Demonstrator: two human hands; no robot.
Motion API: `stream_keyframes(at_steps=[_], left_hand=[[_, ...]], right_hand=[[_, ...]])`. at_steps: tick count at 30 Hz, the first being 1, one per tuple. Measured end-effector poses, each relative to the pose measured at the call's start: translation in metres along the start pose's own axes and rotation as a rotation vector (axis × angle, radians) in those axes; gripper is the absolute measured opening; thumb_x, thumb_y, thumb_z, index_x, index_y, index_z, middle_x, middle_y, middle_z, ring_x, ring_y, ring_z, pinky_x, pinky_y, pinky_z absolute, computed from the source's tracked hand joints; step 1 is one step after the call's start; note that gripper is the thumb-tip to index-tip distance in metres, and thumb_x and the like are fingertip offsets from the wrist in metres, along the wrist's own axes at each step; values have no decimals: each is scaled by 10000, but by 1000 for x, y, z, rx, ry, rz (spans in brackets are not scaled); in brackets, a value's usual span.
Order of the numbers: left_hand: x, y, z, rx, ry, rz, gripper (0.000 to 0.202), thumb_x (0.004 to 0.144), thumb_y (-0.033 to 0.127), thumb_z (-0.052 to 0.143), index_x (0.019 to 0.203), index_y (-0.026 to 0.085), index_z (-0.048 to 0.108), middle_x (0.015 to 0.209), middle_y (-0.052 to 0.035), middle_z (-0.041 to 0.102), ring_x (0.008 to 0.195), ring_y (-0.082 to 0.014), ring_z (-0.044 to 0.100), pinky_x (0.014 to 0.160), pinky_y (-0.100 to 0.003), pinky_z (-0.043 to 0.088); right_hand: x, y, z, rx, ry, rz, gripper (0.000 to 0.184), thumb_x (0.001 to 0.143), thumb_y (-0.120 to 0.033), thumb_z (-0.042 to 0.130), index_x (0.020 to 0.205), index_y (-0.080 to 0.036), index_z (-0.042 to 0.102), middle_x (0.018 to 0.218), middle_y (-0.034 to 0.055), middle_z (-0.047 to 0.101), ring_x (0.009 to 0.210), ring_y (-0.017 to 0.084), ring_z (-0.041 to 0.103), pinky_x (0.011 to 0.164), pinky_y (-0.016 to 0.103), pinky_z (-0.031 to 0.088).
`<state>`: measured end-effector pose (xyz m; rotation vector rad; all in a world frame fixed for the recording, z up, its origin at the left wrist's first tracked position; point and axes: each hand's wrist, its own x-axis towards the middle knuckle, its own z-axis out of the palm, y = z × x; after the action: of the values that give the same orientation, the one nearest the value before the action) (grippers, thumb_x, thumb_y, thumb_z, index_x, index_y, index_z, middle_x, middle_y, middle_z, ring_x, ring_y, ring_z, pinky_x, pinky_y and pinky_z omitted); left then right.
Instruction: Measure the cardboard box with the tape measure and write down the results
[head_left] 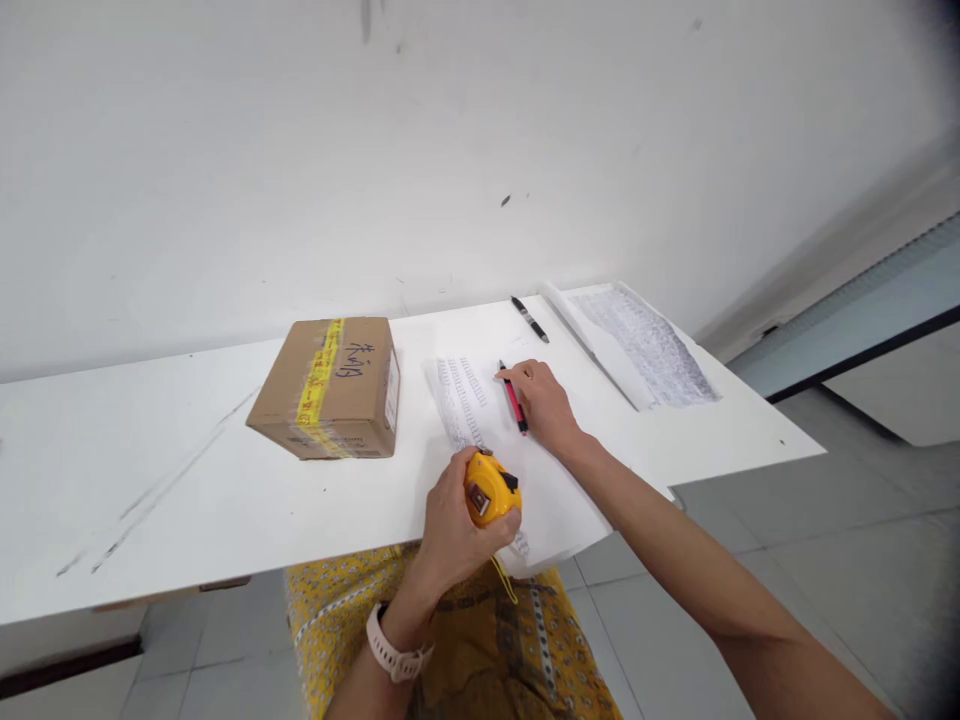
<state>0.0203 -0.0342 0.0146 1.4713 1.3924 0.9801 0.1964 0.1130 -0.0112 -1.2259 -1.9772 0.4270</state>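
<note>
My left hand (454,525) is closed round a yellow tape measure (491,488), held just above the near edge of the white table (187,500). My right hand (546,405) rests on a printed sheet of paper (469,405) and its fingers lie on a red pen (514,400), closing on it. A cardboard box (330,385) sealed with yellow tape and marked with blue writing sits to the left of the sheet, apart from both hands.
A black pen (529,319) lies near the wall beyond the sheet. A second printed paper stack (637,345) covers the table's right end. The white wall stands directly behind the table. Grey floor tiles show to the right.
</note>
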Motion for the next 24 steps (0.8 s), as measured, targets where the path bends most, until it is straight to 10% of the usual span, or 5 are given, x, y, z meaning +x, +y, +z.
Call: stream_keyframes(at_steps=[4,10,18,24], left_hand=[[-8,-1,-7,-217,7,91,622,706,266,724,1269,222,463,1093,-48,625,936,-204,611,831,-328,517],[-37,7,-40,-433,-9,140,655,768,399,738,1328,221,447,1131,-67,598,952,-207,592,851,-336,503],[-71,17,-84,-506,-5,123,793,692,555,788,1348,250,465,1143,-90,602,828,-196,606,693,-302,512],[-79,26,-108,-525,75,154,799,730,523,755,1415,253,444,1203,-117,612,868,-228,634,664,-296,513]], right_hand=[[-1,-29,-8,63,108,3,345,897,-160,425,1124,-226,675,1117,137,640,1060,296,540,933,489,396],[-18,-116,-35,542,-520,121,352,920,-483,518,946,-211,739,952,88,717,859,226,637,781,378,493],[-18,-173,-24,729,-736,109,274,863,-467,620,872,-205,699,796,43,692,731,178,620,675,324,467],[-2,-208,-13,643,-662,15,270,892,-467,583,845,-202,607,745,16,623,670,140,525,611,286,403]])
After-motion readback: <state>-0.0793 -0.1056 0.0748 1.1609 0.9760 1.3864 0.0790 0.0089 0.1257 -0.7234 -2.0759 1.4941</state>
